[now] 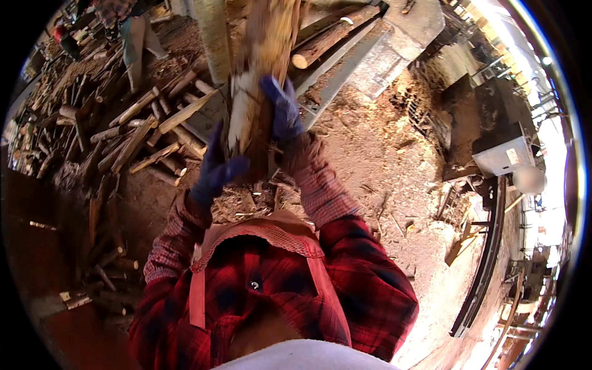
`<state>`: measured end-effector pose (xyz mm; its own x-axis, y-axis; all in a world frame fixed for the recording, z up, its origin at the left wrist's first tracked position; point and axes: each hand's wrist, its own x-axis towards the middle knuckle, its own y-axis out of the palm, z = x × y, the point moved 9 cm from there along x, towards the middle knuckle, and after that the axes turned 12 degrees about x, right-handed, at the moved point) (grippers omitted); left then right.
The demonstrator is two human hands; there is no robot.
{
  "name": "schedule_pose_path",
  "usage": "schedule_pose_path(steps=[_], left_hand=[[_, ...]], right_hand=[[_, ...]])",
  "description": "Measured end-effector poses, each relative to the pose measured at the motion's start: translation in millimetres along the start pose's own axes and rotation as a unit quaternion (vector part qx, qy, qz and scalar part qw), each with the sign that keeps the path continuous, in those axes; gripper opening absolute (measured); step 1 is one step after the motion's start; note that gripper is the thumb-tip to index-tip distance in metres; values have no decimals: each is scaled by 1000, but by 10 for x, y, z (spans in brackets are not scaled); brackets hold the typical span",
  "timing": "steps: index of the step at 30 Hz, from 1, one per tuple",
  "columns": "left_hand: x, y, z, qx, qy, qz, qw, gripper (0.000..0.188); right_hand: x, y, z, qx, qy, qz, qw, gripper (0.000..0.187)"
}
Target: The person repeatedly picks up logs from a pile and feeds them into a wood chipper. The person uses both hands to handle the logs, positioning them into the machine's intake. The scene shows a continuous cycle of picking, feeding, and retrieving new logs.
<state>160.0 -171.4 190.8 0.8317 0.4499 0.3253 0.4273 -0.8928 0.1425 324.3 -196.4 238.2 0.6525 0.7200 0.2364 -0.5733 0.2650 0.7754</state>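
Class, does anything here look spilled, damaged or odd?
Yes. Loose wood debris is strewn over the ground to the right, as if spilled. To the left, the log pile lies jumbled, pieces crossing at angles. The log between the left hand and right hand looks patchy and rough; its far part is blurred.

1. In front of me I have a thick, rough brown-and-pale wooden log, its long shape pointing away from my body.
2. Its left face shows whitish and bare near my end; the right side is darker brown, with my right hand against it.
3. Its lower end sits beside my left hand, in shadow.
4. Its far part is blurred and runs past the top edge.
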Motion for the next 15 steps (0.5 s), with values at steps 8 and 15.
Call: schedule_pose_path(steps=[8, 15], left_hand=[[903, -62, -972, 263, 128, 39, 955, 91], [1138, -823, 977, 749, -77, 159, 638, 97]], right_hand=[[-332, 427, 326, -171, -110, 180, 962, 77], [-1414, -952, -353, -147, 167, -9, 975, 80]])
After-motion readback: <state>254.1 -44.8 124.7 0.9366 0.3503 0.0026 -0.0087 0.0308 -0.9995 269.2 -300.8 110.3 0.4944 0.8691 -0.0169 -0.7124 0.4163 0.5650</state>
